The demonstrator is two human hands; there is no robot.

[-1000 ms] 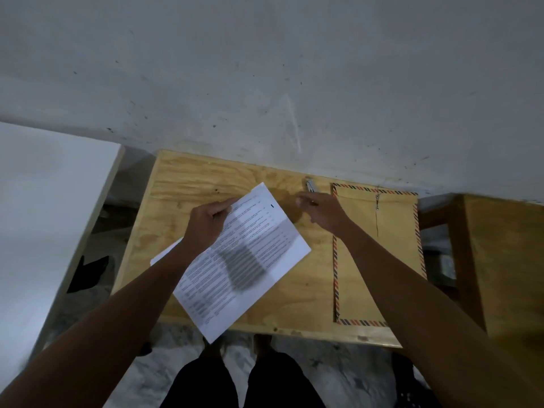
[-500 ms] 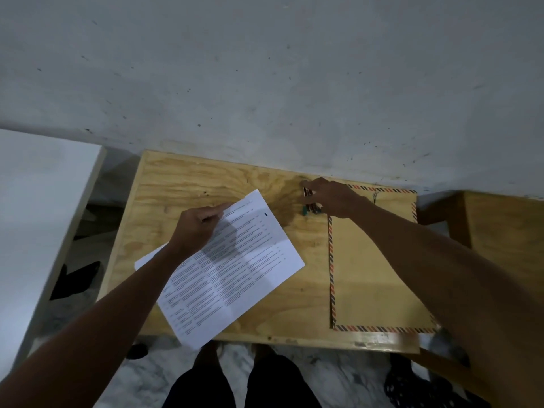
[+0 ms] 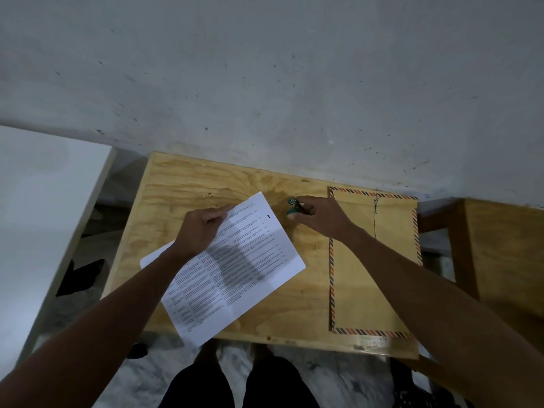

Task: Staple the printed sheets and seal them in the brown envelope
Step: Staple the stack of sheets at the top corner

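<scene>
The printed sheets (image 3: 250,260) lie tilted on the plywood table (image 3: 182,184), their lower corner hanging past the front edge. My left hand (image 3: 200,228) presses flat on their upper left part. A small green stapler (image 3: 293,207) sits just right of the sheets' top corner, and my right hand (image 3: 321,216) has its fingers closed around it. The brown envelope (image 3: 371,275), with a striped red and black border and a string clasp, lies flat at the table's right side, partly under my right forearm.
A grey wall (image 3: 265,83) rises directly behind the table. A white surface (image 3: 38,201) stands at the left, a second wooden table (image 3: 506,245) at the right. My legs in dark trousers (image 3: 235,384) are below the front edge.
My right hand closed on the stapler near the envelope's top left corner and shifted slightly toward the sheets. My left hand stayed pressed on the sheets.
</scene>
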